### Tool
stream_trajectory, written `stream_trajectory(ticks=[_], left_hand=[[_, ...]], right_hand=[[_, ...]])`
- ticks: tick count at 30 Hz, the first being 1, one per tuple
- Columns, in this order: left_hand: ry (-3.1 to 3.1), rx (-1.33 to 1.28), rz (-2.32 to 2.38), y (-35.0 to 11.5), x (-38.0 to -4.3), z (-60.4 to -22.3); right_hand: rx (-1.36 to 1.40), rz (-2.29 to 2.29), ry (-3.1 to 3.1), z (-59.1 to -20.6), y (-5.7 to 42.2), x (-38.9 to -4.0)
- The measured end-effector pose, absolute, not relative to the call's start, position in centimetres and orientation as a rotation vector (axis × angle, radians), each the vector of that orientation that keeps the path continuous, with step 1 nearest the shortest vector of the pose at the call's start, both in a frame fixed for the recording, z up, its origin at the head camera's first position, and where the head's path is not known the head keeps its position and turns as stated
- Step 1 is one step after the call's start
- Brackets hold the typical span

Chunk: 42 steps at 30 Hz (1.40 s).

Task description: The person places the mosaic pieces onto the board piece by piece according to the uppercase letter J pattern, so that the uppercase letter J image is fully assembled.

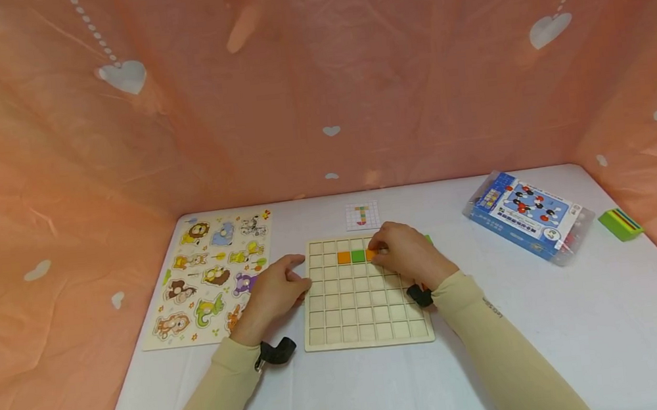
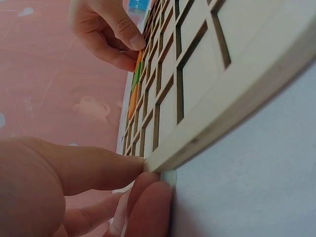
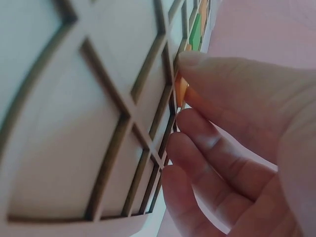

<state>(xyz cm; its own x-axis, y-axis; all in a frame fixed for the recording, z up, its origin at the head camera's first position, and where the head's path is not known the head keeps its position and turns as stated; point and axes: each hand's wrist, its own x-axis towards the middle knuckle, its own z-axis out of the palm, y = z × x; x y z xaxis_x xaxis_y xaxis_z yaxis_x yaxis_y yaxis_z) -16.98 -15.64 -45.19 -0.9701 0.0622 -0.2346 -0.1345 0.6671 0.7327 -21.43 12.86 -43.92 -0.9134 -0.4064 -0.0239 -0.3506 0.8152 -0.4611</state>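
A wooden grid board (image 1: 341,336) lies flat on the white table. In its upper rows, an orange square tile (image 1: 343,257) sits beside a green square tile (image 1: 358,256). My right hand (image 1: 407,253) pinches another orange tile (image 3: 181,89) between thumb and forefinger, at the cell right of the green one; the other fingers are loosely bent. At the board's left edge rests my left hand (image 1: 277,286), its fingertips touching the rim, as the left wrist view shows. Behind the board lies a small pattern card (image 1: 362,215) with a coloured J-like figure.
An animal puzzle board (image 1: 196,310) lies at the left. To the right are a plastic box with a blue label (image 1: 528,215) and a green striped block (image 1: 621,224). A bit of green (image 1: 429,239) shows behind my right hand. Pink cloth (image 1: 354,97) hangs behind the table.
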Motion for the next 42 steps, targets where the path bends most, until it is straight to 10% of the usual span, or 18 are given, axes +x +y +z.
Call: stream_trajectory(ticks=[42], left_hand=[[2.635, -0.057, 1.198, -15.7, -17.2, -45.2]], right_hand=[[-0.101, -0.992, 2.659, -43.6, 23.5, -18.7]])
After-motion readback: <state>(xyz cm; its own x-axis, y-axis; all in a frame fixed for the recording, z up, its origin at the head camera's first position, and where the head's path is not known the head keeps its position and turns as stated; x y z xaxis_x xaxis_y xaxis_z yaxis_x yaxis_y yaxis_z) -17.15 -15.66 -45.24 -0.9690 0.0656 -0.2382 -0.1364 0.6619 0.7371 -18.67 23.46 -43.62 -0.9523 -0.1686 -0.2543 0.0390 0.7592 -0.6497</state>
